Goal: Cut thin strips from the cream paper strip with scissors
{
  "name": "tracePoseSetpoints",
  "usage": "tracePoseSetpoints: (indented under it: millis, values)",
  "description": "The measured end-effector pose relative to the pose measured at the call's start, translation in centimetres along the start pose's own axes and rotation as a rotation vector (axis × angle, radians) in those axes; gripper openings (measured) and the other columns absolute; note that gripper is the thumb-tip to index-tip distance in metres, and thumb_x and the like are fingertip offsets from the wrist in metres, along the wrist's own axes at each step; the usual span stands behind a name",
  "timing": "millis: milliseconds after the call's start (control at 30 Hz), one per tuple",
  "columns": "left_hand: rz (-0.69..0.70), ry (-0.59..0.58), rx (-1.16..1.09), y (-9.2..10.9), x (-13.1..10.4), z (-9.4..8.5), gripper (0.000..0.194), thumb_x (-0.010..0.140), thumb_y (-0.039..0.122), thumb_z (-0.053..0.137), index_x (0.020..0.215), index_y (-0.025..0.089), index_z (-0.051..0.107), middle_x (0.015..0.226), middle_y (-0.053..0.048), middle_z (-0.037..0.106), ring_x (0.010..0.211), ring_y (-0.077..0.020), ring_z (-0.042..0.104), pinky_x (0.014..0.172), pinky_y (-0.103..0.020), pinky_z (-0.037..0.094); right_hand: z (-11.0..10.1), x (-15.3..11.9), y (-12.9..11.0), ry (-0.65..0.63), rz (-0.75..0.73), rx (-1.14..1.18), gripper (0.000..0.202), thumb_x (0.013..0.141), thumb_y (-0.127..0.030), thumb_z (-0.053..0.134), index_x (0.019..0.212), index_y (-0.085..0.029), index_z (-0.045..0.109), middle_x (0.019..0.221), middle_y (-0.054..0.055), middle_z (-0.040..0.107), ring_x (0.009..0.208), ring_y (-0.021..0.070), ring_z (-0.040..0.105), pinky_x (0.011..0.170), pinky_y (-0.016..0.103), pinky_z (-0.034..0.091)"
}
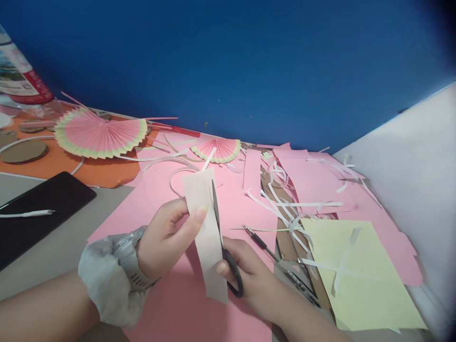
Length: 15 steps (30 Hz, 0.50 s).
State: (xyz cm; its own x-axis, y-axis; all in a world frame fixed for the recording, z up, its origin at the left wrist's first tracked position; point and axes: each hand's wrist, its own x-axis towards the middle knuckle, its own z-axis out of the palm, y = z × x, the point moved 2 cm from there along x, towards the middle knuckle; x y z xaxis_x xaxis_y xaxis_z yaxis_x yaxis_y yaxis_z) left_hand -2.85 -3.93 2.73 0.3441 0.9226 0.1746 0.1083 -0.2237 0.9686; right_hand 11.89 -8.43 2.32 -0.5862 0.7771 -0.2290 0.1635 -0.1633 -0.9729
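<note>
My left hand (174, 237) pinches a pale strip of paper (209, 251) between thumb and fingers, holding it upright above the pink paper (235, 209). In my right hand (245, 270) are black-handled scissors (234, 273), with fingers through the loops. Their blades run up along the strip's right edge, partly hidden by the paper. A narrow white sliver (209, 159) shows just above the strip's top end. A pen (261, 241) lies to the right of my right hand.
Two pleated pink paper fans, one large (103, 133) and one smaller (217, 148), lie at the back. Left are a black phone (42, 209), a bottle (21, 71) and cardboard discs (24, 151). At right are paper scraps (281, 202) and a yellow-green sheet (370, 294). A blue partition (228, 61) stands behind.
</note>
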Motion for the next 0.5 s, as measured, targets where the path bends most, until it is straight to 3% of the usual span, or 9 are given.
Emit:
tracePoseSetpoints:
  millis: [500]
  values:
    - [0.008,-0.033,0.005,-0.21,-0.01,-0.01,0.031,0.089,0.024,0.038,0.06,0.016,0.042,0.056,0.005,0.038,0.051,-0.0071,0.035,0.046,-0.019,0.033,0.0,0.05,0.06,0.018,-0.015,0.003,0.042,0.084,-0.059,0.039,0.073,-0.018,0.038,0.07,-0.003,0.028,0.065,0.0137,0.024,0.057,0.025,0.021]
